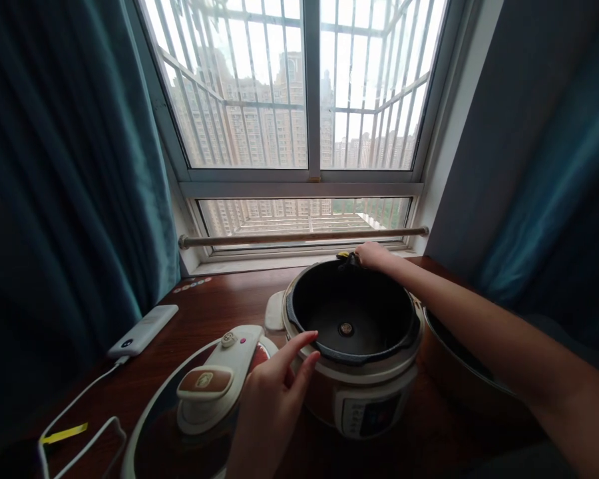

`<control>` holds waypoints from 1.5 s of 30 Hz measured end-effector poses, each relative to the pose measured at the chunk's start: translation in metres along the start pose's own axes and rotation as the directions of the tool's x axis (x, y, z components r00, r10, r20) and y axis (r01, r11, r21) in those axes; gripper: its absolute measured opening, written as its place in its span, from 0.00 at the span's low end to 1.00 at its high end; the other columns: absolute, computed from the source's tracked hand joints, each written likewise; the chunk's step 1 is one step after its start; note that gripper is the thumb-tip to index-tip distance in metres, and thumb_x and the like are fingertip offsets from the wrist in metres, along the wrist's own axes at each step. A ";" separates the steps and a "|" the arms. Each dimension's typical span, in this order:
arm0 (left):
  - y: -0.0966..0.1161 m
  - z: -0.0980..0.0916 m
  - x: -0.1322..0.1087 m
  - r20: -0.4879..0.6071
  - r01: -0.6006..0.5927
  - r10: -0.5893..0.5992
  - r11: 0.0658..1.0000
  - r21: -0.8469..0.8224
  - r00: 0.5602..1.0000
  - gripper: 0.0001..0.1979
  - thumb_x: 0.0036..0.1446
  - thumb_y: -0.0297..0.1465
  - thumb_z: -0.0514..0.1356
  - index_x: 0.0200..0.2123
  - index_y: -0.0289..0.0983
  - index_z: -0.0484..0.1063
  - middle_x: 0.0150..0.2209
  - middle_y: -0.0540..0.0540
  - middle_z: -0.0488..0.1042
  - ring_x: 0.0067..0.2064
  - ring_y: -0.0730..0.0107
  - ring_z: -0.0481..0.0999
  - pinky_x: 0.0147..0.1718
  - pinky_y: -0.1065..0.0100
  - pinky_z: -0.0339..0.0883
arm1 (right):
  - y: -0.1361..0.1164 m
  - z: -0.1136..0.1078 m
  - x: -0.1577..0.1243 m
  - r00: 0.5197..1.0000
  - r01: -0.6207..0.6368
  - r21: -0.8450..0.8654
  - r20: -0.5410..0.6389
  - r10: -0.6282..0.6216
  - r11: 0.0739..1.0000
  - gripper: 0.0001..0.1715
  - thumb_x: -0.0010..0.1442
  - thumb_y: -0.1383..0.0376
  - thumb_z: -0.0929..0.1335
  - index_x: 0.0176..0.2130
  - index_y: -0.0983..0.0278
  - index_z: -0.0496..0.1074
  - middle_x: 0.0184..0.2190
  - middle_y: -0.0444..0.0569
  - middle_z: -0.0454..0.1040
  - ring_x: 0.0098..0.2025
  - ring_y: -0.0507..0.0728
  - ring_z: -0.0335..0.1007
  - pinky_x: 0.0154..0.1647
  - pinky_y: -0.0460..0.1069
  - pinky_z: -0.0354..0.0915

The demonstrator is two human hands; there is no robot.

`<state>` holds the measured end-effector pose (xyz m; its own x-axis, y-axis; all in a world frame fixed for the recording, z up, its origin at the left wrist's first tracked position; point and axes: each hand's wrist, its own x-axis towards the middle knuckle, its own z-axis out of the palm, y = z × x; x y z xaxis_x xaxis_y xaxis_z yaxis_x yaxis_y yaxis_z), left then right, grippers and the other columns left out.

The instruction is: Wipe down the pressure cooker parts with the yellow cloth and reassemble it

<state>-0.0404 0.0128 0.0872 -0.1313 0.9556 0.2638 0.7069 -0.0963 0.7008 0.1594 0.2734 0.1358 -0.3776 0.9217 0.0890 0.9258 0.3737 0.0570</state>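
Observation:
An electric pressure cooker stands on the table with its lid off, and a black inner pot sits in it. A small round emblem shows at the middle of the pot's floor. At the front left of the rim is my left hand, its thumb and index finger apart, holding nothing. My right hand reaches over to the far rim. Its closed fingers hold a small black and yellow thing against that rim; its kind is unclear. The cooker's lid, with a brown and cream handle, lies at the left.
On the left, a white power bank has a white cable plugged into it. A yellow strip lies by the cable. A large round pan stands right of the cooker, under my right forearm. Behind is a window with a rail.

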 end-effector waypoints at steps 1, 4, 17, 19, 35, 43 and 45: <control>0.001 0.000 0.000 0.000 0.003 -0.003 1.000 -0.002 1.000 0.21 0.57 0.45 0.51 0.48 0.43 0.70 0.17 0.54 0.65 0.21 0.71 0.65 0.24 0.71 0.58 | 0.007 0.000 -0.008 1.000 -0.019 -0.014 0.002 0.019 1.000 0.14 0.54 0.69 0.63 0.37 0.69 0.76 0.38 0.62 0.74 0.40 0.61 0.70 0.37 0.49 0.61; 0.004 0.000 -0.002 0.002 -0.005 0.005 1.000 -0.009 1.000 0.21 0.57 0.45 0.51 0.48 0.43 0.70 0.18 0.53 0.66 0.22 0.70 0.67 0.26 0.70 0.59 | 0.023 0.001 -0.032 0.999 -0.043 -0.034 0.002 0.043 0.999 0.14 0.55 0.69 0.62 0.35 0.69 0.76 0.37 0.61 0.75 0.39 0.61 0.71 0.37 0.49 0.61; 0.007 0.002 -0.006 -0.033 -0.101 0.101 0.995 -0.010 0.994 0.19 0.56 0.45 0.52 0.48 0.45 0.70 0.25 0.51 0.73 0.23 0.69 0.70 0.27 0.69 0.62 | 0.023 0.014 -0.142 0.965 -0.126 0.072 -0.222 0.139 0.989 0.19 0.62 0.64 0.56 0.39 0.66 0.73 0.38 0.58 0.75 0.42 0.61 0.70 0.40 0.49 0.61; 0.004 0.003 -0.005 -0.032 -0.155 0.153 0.987 -0.048 0.988 0.18 0.54 0.44 0.54 0.46 0.46 0.72 0.35 0.49 0.76 0.27 0.70 0.71 0.30 0.68 0.64 | 0.021 0.024 -0.162 0.935 -0.137 0.171 -0.302 0.184 0.976 0.20 0.63 0.63 0.55 0.41 0.64 0.72 0.41 0.56 0.74 0.44 0.60 0.70 0.41 0.49 0.62; 0.006 0.033 -0.004 -0.046 -0.173 0.177 0.981 0.092 0.983 0.58 0.34 0.38 0.69 0.64 0.47 0.35 0.65 0.38 0.26 0.64 0.34 0.34 0.56 0.41 0.42 | -0.061 0.087 -0.216 0.492 0.271 0.539 -0.789 0.367 0.797 0.15 0.64 0.68 0.55 0.45 0.62 0.65 0.45 0.51 0.69 0.57 0.56 0.56 0.58 0.56 0.55; -0.005 0.047 0.017 -0.157 -0.230 0.223 0.973 -0.026 0.962 0.54 0.38 0.35 0.69 0.63 0.47 0.40 0.65 0.37 0.31 0.65 0.46 0.38 0.58 0.48 0.47 | -0.044 0.092 -0.189 0.490 0.275 0.527 -0.796 0.354 0.804 0.15 0.64 0.67 0.54 0.44 0.62 0.65 0.45 0.52 0.68 0.57 0.56 0.55 0.58 0.56 0.54; -0.008 0.058 0.024 -0.219 -0.222 0.215 0.975 -0.005 0.952 0.53 0.37 0.36 0.69 0.62 0.46 0.42 0.65 0.37 0.34 0.65 0.46 0.41 0.57 0.48 0.48 | -0.038 0.095 -0.177 0.481 0.275 0.534 -0.797 0.366 0.800 0.15 0.64 0.66 0.54 0.43 0.63 0.66 0.44 0.53 0.68 0.56 0.56 0.56 0.57 0.56 0.55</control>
<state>-0.0086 0.0522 0.0494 -0.1248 0.8278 0.5469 0.7148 -0.3073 0.6282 0.1928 0.1061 0.0235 0.1420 0.4975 0.8558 0.6469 0.6077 -0.4606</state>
